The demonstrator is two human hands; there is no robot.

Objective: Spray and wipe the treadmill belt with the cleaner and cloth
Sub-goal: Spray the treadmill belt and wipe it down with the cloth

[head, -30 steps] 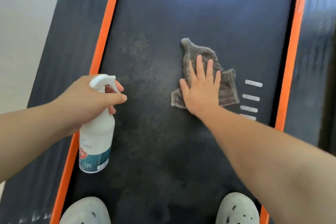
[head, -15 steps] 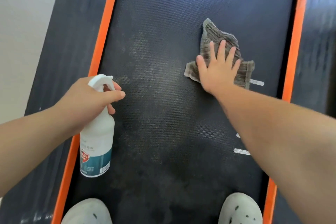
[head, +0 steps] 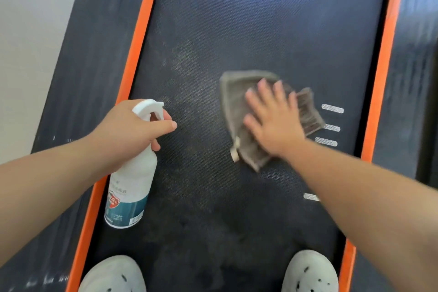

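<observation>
The dark treadmill belt (head: 260,19) fills the middle of the view, with a dull dusty patch left of centre. A grey-brown cloth (head: 233,97) lies flat on the belt right of centre. My right hand (head: 272,121) presses on it with spread, straight fingers and looks motion-blurred. My left hand (head: 128,128) grips the neck and trigger of a white spray bottle (head: 129,187) with a teal label, held over the belt's left edge with the nozzle pointing right.
Orange strips (head: 139,38) run along both sides of the belt, with dark side rails (head: 94,42) outside them. Short white marks (head: 332,108) sit on the belt by the right strip. Two white shoes (head: 113,275) stand at the near end. A pale floor (head: 30,31) lies to the left.
My right hand has slid the cloth back toward me and leftward from its farther, more rightward spot half a second ago. The left hand and bottle stay nearly still.
</observation>
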